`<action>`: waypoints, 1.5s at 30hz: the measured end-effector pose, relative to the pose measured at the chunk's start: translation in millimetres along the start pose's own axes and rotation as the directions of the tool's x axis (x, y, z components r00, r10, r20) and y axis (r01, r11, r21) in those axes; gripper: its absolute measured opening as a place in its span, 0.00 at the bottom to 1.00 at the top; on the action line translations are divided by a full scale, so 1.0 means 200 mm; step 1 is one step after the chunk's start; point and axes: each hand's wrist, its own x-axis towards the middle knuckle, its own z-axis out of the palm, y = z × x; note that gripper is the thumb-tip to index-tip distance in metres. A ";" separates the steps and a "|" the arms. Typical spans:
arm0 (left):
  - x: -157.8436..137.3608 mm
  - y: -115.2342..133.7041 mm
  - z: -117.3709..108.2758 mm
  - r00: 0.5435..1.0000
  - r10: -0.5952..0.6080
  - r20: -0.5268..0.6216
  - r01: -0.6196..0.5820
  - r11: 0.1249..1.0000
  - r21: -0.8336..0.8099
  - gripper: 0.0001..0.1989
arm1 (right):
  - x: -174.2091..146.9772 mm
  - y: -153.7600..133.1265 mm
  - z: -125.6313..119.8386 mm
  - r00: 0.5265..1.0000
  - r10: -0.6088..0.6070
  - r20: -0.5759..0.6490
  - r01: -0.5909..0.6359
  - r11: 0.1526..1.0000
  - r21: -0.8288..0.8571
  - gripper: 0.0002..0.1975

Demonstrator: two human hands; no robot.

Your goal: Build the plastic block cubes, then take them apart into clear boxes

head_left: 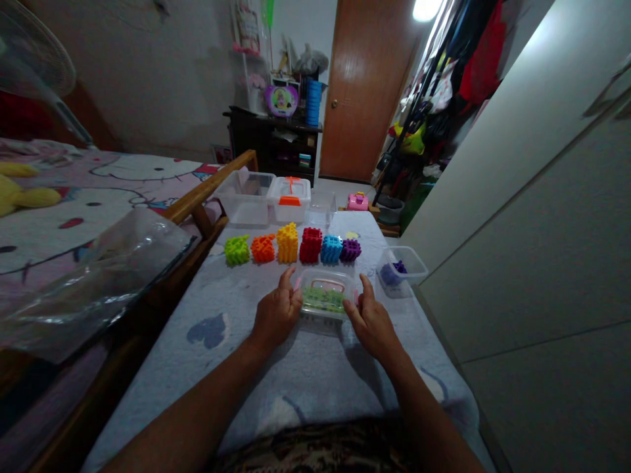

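Note:
A clear plastic box (323, 303) with a lid and a pinkish handle sits low in front of me, light green pieces showing through it. My left hand (277, 307) grips its left side, fingers bent against the edge. On the opposite side my right hand (371, 322) holds the box, its thumb at the front corner and its index finger raised. Behind the box stands a row of interlocking plastic block stacks: green (237, 250), orange (263, 248), yellow (287, 243), red (311, 245), blue (332, 249) and purple (351, 250).
An open clear container (414, 268) with purple pieces (393, 272) stands at the right edge of the cloth-covered table (236, 374). At the far end are a large clear bin (246, 203), an orange-latched box (290, 209) and a small clear container (323, 205). A wooden bed rail (207, 190) borders the left.

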 end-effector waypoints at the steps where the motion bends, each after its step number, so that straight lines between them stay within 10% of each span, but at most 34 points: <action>1: 0.00 0.00 0.00 0.999 -0.020 0.027 0.021 0.999 -0.027 0.27 | 0.00 0.00 0.02 0.999 0.034 -0.010 -0.033 0.999 0.031 0.35; 21: 0.00 0.06 -0.03 0.992 -0.007 0.128 -0.020 0.978 0.206 0.26 | 0.01 -0.08 0.05 0.999 0.004 0.044 0.012 0.934 -0.358 0.29; 26: -0.01 0.02 -0.02 0.996 0.002 0.095 0.004 0.998 -0.057 0.28 | 0.04 -0.02 0.00 1.000 0.008 0.023 -0.004 0.980 -0.197 0.31; 32: 0.00 -0.02 -0.02 0.994 -0.071 0.084 0.097 0.926 -0.364 0.30 | 0.17 -0.02 -0.10 0.950 -0.286 -0.127 0.271 0.955 -0.125 0.20; 45: 0.00 -0.05 0.01 0.987 -0.056 0.152 0.141 0.764 -0.629 0.29 | 0.29 -0.15 -0.16 0.902 -0.399 0.165 0.410 0.911 -0.042 0.08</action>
